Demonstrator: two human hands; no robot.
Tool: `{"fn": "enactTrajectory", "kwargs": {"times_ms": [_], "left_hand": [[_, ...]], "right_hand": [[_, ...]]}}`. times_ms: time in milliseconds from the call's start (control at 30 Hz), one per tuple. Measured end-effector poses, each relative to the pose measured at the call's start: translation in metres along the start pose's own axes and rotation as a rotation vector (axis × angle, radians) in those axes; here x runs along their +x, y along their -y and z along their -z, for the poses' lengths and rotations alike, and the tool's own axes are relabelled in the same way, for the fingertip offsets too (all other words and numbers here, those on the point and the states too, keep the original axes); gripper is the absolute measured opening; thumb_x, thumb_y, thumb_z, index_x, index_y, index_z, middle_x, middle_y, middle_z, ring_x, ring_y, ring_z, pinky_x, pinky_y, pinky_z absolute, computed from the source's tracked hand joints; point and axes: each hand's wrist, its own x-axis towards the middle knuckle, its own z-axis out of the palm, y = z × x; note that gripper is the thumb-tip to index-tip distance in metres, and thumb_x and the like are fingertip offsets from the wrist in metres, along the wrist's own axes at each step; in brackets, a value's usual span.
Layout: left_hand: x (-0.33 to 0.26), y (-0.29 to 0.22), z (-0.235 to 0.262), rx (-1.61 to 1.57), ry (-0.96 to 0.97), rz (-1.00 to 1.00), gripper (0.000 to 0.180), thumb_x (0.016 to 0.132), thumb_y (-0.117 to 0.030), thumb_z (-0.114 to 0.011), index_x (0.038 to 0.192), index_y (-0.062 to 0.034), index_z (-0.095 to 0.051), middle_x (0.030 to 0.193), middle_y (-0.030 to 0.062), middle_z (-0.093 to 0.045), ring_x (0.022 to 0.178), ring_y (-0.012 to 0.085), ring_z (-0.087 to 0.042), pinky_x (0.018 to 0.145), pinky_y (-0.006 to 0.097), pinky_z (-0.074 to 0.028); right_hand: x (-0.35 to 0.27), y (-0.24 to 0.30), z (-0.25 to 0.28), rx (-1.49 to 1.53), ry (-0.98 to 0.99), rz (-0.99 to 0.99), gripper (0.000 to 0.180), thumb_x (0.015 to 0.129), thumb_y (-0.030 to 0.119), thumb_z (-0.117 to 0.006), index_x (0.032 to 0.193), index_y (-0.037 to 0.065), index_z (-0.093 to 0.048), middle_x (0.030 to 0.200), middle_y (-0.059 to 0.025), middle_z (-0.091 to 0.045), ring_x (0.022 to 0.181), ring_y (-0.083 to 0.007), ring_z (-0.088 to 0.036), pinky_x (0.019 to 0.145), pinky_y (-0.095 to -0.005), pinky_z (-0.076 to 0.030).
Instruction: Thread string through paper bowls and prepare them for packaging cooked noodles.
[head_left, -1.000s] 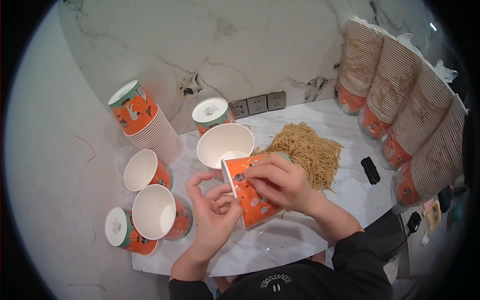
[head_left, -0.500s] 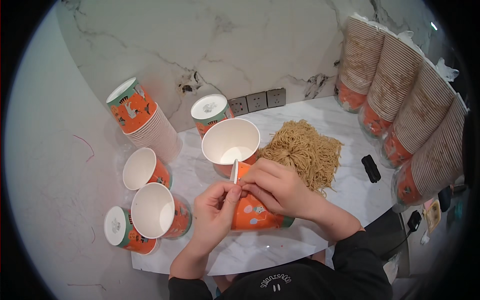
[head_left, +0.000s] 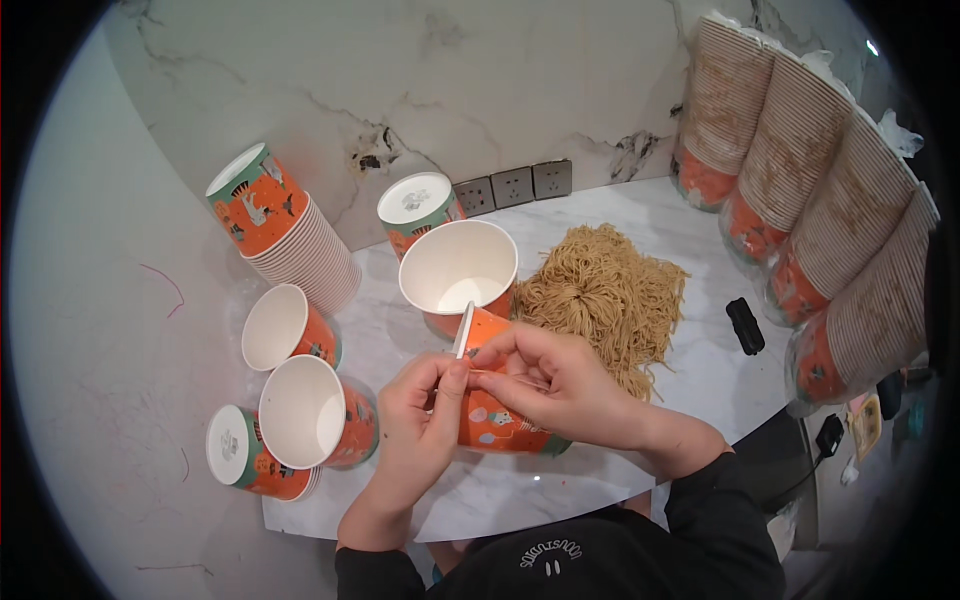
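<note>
My left hand pinching orange cup at rim; my right hand bunching fingertips beside it, can't tell on what. Overhard squeezing possibly denting cup.

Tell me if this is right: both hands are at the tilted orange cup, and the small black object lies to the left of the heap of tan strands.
Not quite: the small black object lies to the right of the heap of tan strands, as the head view shows. The left hand and right hand are indeed at the tilted orange cup.
</note>
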Motion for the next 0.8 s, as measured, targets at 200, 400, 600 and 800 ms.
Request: {"fn": "enactTrajectory", "kwargs": {"times_ms": [200,400,600,800], "left_hand": [[-0.001,-0.002,0.002,-0.041,0.032,0.001,0.019,0.102,-0.01,-0.057,0.094,0.0054,-0.067,0.086,0.0067,-0.068,0.081,0.0106,-0.063,0.073,0.024,-0.05],[0.001,-0.014,0.004,-0.424,0.099,0.098,0.025,0.1,-0.002,-0.056,0.124,0.0057,-0.055,0.123,0.013,-0.061,0.108,0.0143,-0.063,0.09,0.028,-0.053],[0.01,-0.008,0.009,-0.674,0.229,0.251,0.053,0.093,0.006,-0.06,0.143,0.0067,-0.041,0.139,0.0169,-0.052,0.12,0.0205,-0.06,0.103,0.033,-0.051],[0.009,-0.004,0.003,-0.661,0.302,0.278,0.059,0.091,0.006,-0.063,0.145,0.0071,-0.039,0.138,0.0165,-0.053,0.117,0.0197,-0.061,0.101,0.033,-0.054]], "right_hand": [[0.005,-0.012,-0.006,-0.304,-0.216,0.389,0.011,0.087,0.0,-0.071,0.097,0.001,-0.073,0.069,0.0012,-0.055,0.058,-0.0047,-0.049,0.053,-0.0218,-0.04],[0.006,-0.005,0.006,-0.431,-0.242,0.417,0.015,0.084,0.003,-0.072,0.098,0.005,-0.071,0.085,-0.0049,-0.063,0.064,-0.0118,-0.06,0.056,-0.0257,-0.05],[0.006,0.0,0.016,-0.542,-0.32,0.512,0.015,0.081,-0.005,-0.071,0.094,0.001,-0.067,0.089,-0.0086,-0.066,0.073,-0.0165,-0.064,0.061,-0.0271,-0.052],[0.005,0.005,0.026,-0.645,-0.234,0.49,0.015,0.08,-0.004,-0.07,0.094,0.002,-0.066,0.085,-0.0085,-0.064,0.071,-0.0197,-0.065,0.063,-0.0286,-0.053]]}}
